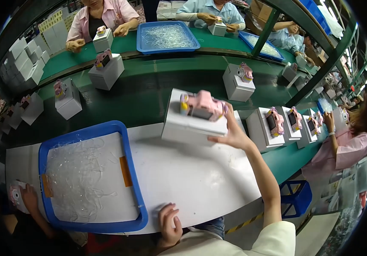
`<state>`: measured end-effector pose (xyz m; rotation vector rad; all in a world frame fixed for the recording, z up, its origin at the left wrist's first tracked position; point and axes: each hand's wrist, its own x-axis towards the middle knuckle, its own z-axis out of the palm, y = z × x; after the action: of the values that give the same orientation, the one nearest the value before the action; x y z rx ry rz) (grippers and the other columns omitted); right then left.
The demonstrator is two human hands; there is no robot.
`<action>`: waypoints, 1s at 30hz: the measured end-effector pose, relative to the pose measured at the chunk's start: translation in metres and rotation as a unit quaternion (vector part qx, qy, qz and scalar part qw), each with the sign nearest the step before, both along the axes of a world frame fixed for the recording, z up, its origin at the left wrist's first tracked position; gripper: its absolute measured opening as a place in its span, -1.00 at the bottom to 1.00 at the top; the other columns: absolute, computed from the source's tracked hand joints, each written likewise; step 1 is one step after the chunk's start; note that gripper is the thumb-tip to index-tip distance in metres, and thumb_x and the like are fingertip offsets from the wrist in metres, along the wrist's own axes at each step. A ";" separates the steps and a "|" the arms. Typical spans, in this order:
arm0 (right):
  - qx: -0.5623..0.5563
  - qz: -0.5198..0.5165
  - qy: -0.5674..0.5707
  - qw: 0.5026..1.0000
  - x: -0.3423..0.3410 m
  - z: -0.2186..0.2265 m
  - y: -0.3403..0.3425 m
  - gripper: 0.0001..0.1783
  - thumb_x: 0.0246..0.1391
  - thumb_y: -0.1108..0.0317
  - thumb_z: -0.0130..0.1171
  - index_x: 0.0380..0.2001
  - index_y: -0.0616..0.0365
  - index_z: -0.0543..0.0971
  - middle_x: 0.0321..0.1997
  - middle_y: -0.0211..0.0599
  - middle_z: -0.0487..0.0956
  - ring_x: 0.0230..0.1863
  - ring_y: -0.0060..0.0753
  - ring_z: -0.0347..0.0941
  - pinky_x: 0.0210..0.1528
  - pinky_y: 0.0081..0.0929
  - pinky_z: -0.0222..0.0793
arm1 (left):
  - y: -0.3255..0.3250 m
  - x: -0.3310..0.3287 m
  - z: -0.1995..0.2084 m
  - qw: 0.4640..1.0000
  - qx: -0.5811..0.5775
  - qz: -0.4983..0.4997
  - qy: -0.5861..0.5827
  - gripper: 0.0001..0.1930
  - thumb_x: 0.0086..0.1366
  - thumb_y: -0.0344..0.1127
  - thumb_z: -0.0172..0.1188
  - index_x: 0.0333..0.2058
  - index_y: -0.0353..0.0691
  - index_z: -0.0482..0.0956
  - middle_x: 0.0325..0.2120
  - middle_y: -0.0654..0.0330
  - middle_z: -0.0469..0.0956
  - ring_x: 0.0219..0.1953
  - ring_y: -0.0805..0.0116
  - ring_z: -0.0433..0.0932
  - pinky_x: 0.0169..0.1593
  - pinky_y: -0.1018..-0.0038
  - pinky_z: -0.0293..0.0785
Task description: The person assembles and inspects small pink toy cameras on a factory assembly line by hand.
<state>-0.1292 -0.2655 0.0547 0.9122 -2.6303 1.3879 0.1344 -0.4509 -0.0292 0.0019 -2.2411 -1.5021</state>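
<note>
My right hand [234, 132] grips the right end of a white box [192, 130], raised above the white tabletop by the belt. A pink toy camera [204, 104] with yellow and purple parts sits on top of that box, its dark screen facing me. My left hand [170, 224] rests at the near edge of the white table [183, 170], fingers loosely curled and a little apart, with nothing seen in it. Just left of it is a blue-rimmed tray [138, 205] holding a tangle of clear plastic strands [78, 179].
Boxes topped with pink cameras stand on the green conveyor belt [149, 94]; several more line up at right [266, 128]. Co-workers sit across the belt and at right. Another person's hand [29, 198] touches a camera at far left. A blue stool [296, 198] stands at lower right.
</note>
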 end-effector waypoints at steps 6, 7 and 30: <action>0.133 0.203 -0.138 0.960 0.126 0.010 0.027 -0.04 -0.45 0.23 0.34 0.13 -0.02 0.13 0.21 -0.07 -0.10 0.21 0.10 -0.13 0.13 -0.10 0.07 | -0.015 -0.025 0.005 0.953 0.289 0.008 -0.092 -0.60 0.23 -0.27 -0.31 -0.02 -0.38 0.18 -0.07 -0.03 0.26 -0.05 0.14 0.26 0.07 0.32 0.12; 0.132 0.192 -0.139 0.963 0.137 0.004 0.027 -0.04 -0.45 0.23 0.34 0.13 -0.02 0.13 0.21 -0.07 -0.10 0.21 0.10 -0.13 0.13 -0.10 0.07 | -0.016 -0.028 0.008 0.949 0.299 -0.047 -0.085 -0.58 0.24 -0.25 -0.33 0.00 -0.38 0.15 -0.05 -0.04 0.24 -0.05 0.14 0.26 0.06 0.32 0.12; -0.153 0.052 -0.231 0.959 0.151 -0.028 0.067 -0.39 -0.10 0.39 0.09 0.09 0.14 0.22 0.14 -0.17 0.23 0.11 -0.14 0.20 0.05 -0.28 0.19 | -0.161 -0.023 0.046 0.860 -0.452 0.208 -0.112 -0.59 0.05 -0.45 0.06 -0.07 -0.31 0.28 -0.02 -0.01 0.21 -0.02 0.02 0.26 0.01 0.32 0.25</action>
<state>0.0214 -0.1986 0.0267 0.7696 -2.5643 2.1930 0.1114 -0.6119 0.0163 0.3614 -2.6862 -0.1541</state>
